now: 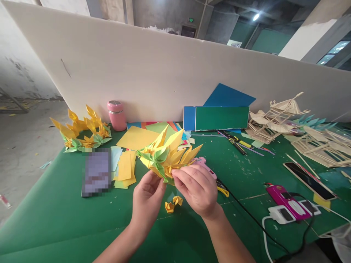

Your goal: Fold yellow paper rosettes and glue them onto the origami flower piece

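Both my hands hold a yellow and green origami crown (164, 153) just above the green table. My left hand (148, 197) is closed on its lower left edge, under the green paper leaves. With thumb and fingers pinched, my right hand (197, 186) grips its lower right side; whether a small folded piece is between those fingertips I cannot tell. Below the crown, small folded yellow paper flowers (170, 207) lie on the table. Behind my right hand is a pink glue gun (204, 163), partly hidden by it.
A finished-looking yellow paper crown (85, 131) sits at the left by a pink thermos (117, 116). Paper sheets (137, 137) lie behind my hands. At the right are wooden stick models (274, 120), a phone (308, 179), and a magenta power strip (285, 202) with trailing cables.
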{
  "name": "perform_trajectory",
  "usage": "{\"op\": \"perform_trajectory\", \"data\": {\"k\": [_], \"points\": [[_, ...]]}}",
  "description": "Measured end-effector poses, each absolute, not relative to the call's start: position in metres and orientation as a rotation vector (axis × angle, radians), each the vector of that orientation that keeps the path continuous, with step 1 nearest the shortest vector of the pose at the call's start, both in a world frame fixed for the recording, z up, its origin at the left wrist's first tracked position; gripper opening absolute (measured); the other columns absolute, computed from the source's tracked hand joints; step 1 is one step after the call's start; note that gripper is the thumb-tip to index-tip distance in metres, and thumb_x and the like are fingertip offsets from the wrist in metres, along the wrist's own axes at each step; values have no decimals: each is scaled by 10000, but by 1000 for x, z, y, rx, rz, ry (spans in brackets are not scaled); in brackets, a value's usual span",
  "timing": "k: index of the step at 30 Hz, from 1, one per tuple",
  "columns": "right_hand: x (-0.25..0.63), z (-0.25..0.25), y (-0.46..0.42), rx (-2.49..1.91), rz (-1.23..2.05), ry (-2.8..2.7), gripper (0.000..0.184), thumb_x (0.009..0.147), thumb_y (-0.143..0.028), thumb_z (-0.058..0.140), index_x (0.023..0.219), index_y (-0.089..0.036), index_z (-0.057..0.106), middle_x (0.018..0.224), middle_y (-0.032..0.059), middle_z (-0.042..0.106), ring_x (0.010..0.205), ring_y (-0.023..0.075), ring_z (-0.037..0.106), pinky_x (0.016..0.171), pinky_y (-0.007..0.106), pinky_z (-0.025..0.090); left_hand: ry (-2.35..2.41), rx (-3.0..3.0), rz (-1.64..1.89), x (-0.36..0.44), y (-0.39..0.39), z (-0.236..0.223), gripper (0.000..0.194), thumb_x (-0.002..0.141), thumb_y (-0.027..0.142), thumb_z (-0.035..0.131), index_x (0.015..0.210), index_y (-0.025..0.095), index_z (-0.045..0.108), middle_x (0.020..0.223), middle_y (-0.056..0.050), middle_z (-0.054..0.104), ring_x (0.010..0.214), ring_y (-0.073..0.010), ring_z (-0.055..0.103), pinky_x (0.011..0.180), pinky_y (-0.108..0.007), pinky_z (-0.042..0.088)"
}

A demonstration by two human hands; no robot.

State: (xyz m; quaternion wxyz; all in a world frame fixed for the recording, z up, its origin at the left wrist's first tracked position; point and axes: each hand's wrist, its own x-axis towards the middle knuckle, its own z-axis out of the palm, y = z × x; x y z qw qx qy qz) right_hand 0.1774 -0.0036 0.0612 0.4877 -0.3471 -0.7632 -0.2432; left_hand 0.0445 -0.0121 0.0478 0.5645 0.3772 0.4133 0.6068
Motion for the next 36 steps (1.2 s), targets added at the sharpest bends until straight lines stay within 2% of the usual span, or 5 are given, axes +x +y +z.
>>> {"op": "perform_trajectory", "data": {"k": [6,12,21,36], "points": [[177,62,-4,-849,-610,-1874,117,823,-79,621,896,-170,633,695,38,688,635,156,623,646,284,525,956,895,1418,43,-12,47,315,562,304,813,850,219,717,899,-56,770,886,-243,715,853,-356,556],[178,60,-3,-848,-606,-1899,103,832,-79,611,896,-158,630,709,44,696,655,157,623,665,289,528,956,909,1407,44,-12,48,316,566,307,811,851,209,716,900,-72,771,881,-262,715,857,-388,557],[179,60,2,-799,-625,-1917,68,835,-90,602,855,-145,637,705,36,701,661,146,625,661,279,520,925,966,1374,40,-12,45,375,621,347,789,940,167,712,972,-99,763,936,-271,701,859,-367,553],[183,58,7,-695,-568,-1968,84,858,-93,580,881,-117,657,724,62,710,683,159,623,669,282,537,830,1028,1335,35,-13,45,313,717,311,716,995,167,717,1015,-85,753,977,-281,678,885,-382,535]]}}
